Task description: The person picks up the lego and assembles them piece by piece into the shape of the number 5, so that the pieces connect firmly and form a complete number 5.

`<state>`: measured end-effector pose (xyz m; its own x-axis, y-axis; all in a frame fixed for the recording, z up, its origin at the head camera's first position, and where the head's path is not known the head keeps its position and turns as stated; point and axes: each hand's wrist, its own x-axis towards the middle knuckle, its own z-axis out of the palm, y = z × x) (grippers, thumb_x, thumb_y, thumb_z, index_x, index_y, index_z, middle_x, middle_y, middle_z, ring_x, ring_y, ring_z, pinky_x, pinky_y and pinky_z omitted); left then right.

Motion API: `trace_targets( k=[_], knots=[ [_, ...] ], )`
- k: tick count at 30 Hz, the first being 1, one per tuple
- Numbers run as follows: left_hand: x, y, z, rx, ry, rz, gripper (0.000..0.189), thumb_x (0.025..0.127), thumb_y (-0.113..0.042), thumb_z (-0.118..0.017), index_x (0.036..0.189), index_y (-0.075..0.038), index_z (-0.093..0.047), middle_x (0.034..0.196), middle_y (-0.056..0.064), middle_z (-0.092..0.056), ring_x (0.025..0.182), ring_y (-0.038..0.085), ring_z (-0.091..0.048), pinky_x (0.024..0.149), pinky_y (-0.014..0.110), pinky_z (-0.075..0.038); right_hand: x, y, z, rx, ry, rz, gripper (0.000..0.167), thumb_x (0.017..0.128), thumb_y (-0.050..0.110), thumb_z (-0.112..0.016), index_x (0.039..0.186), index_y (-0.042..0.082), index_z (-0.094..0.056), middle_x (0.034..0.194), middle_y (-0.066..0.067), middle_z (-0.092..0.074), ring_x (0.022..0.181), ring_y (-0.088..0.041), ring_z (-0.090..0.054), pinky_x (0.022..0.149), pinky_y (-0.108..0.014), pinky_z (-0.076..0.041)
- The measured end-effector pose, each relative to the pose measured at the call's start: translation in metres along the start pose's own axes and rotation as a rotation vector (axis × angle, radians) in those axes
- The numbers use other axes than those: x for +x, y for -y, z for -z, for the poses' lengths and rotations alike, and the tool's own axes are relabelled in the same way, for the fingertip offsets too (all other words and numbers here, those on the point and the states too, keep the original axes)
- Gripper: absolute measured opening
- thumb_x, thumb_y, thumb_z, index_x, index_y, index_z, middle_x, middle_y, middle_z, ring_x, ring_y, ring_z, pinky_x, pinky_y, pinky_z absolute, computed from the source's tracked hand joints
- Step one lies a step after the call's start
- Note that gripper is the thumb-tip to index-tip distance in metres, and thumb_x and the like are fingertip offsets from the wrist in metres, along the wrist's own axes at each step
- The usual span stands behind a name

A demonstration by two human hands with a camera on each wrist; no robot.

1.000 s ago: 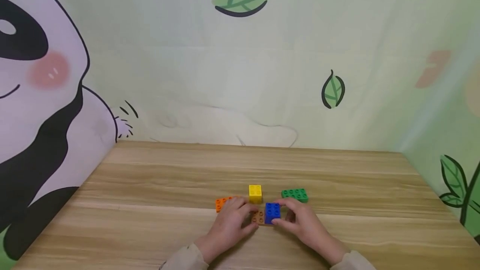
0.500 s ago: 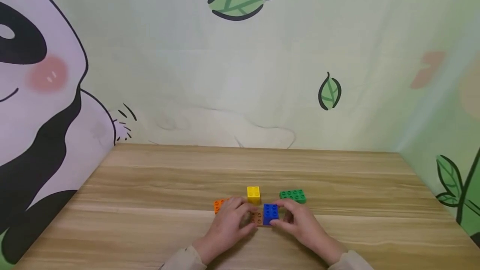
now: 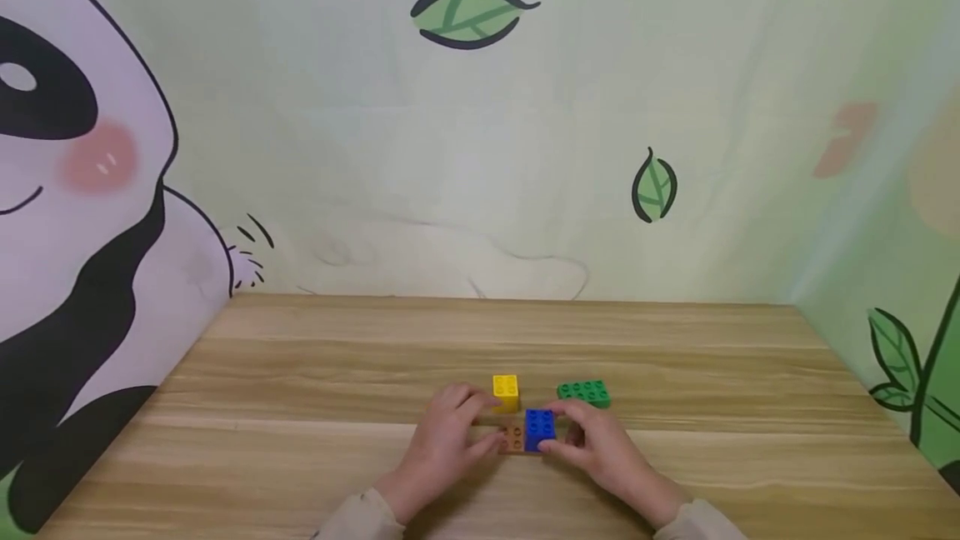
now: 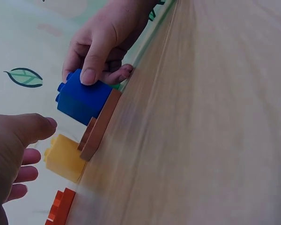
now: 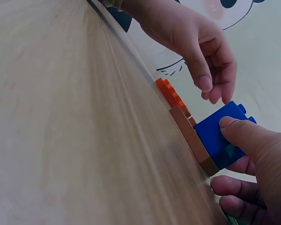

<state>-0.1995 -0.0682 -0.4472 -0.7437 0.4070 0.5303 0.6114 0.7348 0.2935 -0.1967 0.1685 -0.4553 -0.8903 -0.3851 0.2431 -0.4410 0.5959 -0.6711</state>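
My right hand [image 3: 603, 450] pinches a blue toy building brick [image 3: 539, 430] between thumb and fingers. The blue brick sits upright on the right end of a flat brown brick [image 3: 512, 438], whose left studs are bare. My left hand [image 3: 442, 436] hovers at the brown brick's left end, thumb and fingers apart, with nothing between them. In the left wrist view its thumb is clear of both the brown brick and the yellow brick [image 4: 65, 158]. The yellow brick stands just behind the brown one, near the left fingertips.
A flat green brick [image 3: 585, 393] lies behind my right hand. An orange brick [image 4: 61, 207], seen in both wrist views, is hidden behind my left hand in the head view. The wooden table [image 3: 300, 365] meets a printed backdrop [image 3: 337, 148] at the back.
My left hand has drawn slightly up and left from the brown brick, its fingers spreading, and now covers the orange brick. The right hand keeps its hold on the blue brick.
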Motion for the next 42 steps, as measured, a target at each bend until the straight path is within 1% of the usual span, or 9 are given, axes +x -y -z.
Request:
trace_targets(
  k=[3,7,11,16,20,28,32,37,42],
  knots=[
    [0.001,0.002,0.0,0.002,-0.028,-0.005,0.038,0.073,-0.029,-0.083,0.105,-0.015,-0.069,0.098,-0.003,-0.064,0.095,0.015,-0.057,0.088,0.033,-0.047,-0.002,0.0,0.0,-0.002,-0.005,-0.015,0.04,0.083,0.031,-0.073,0.116,0.011,-0.064,0.088,0.002,-0.064,0.063,0.004,-0.047,0.056,-0.017,-0.045],
    [0.0,0.004,-0.002,-0.007,-0.022,0.005,0.038,0.073,-0.03,-0.082,0.105,-0.015,-0.069,0.098,-0.003,-0.064,0.096,0.015,-0.057,0.09,0.034,-0.046,-0.003,-0.001,-0.001,-0.003,-0.009,-0.021,0.042,0.083,0.031,-0.074,0.116,0.009,-0.064,0.089,0.001,-0.065,0.063,0.004,-0.047,0.056,-0.017,-0.045],
    [0.001,0.004,0.0,-0.019,-0.017,0.03,0.039,0.073,-0.03,-0.083,0.106,-0.015,-0.068,0.097,-0.004,-0.064,0.096,0.015,-0.057,0.091,0.035,-0.046,-0.001,0.0,-0.001,-0.002,-0.007,-0.019,0.042,0.083,0.032,-0.074,0.116,0.008,-0.064,0.089,0.001,-0.064,0.062,0.004,-0.047,0.056,-0.017,-0.044],
    [-0.001,0.007,0.002,-0.032,0.003,0.105,0.04,0.071,-0.026,-0.084,0.107,-0.015,-0.069,0.095,-0.002,-0.064,0.092,0.014,-0.056,0.085,0.035,-0.047,0.0,0.001,-0.002,-0.005,-0.001,-0.02,0.041,0.083,0.031,-0.074,0.116,0.009,-0.063,0.086,0.003,-0.063,0.062,0.004,-0.046,0.055,-0.017,-0.044],
    [-0.001,0.011,0.004,-0.024,0.016,0.162,0.038,0.07,-0.023,-0.085,0.104,-0.015,-0.07,0.095,-0.001,-0.064,0.091,0.016,-0.057,0.085,0.037,-0.048,0.0,0.0,-0.002,0.005,0.008,-0.026,0.041,0.083,0.031,-0.074,0.116,0.01,-0.063,0.086,0.004,-0.062,0.062,0.003,-0.046,0.055,-0.017,-0.043],
    [-0.002,0.019,0.005,0.011,0.011,0.187,0.038,0.07,-0.023,-0.085,0.103,-0.015,-0.069,0.097,-0.002,-0.064,0.094,0.018,-0.059,0.089,0.039,-0.048,0.0,0.0,0.0,0.01,0.014,-0.038,0.041,0.083,0.033,-0.073,0.117,0.01,-0.063,0.085,0.004,-0.062,0.062,0.003,-0.046,0.055,-0.018,-0.043],
    [-0.004,0.024,0.007,-0.006,0.03,0.23,0.039,0.069,-0.02,-0.085,0.104,-0.013,-0.069,0.1,0.001,-0.065,0.096,0.02,-0.059,0.088,0.041,-0.049,-0.001,0.0,0.001,0.009,0.02,-0.046,0.041,0.084,0.033,-0.073,0.117,0.011,-0.063,0.085,0.004,-0.062,0.062,0.002,-0.045,0.054,-0.018,-0.043],
    [-0.006,0.031,0.009,-0.027,0.043,0.271,0.04,0.069,-0.019,-0.085,0.105,-0.013,-0.068,0.103,0.003,-0.065,0.098,0.022,-0.06,0.089,0.042,-0.05,-0.001,0.0,0.001,0.012,0.029,-0.054,0.042,0.084,0.033,-0.073,0.118,0.011,-0.062,0.09,0.002,-0.063,0.063,0.002,-0.046,0.055,-0.018,-0.043],
    [-0.006,0.035,0.011,-0.05,0.091,0.33,0.04,0.072,-0.022,-0.084,0.107,-0.013,-0.068,0.106,0.003,-0.064,0.101,0.023,-0.058,0.091,0.042,-0.049,0.0,0.001,0.002,0.016,0.034,-0.062,0.043,0.084,0.034,-0.072,0.119,0.01,-0.062,0.093,0.001,-0.064,0.063,0.002,-0.047,0.056,-0.018,-0.044]
  ],
)
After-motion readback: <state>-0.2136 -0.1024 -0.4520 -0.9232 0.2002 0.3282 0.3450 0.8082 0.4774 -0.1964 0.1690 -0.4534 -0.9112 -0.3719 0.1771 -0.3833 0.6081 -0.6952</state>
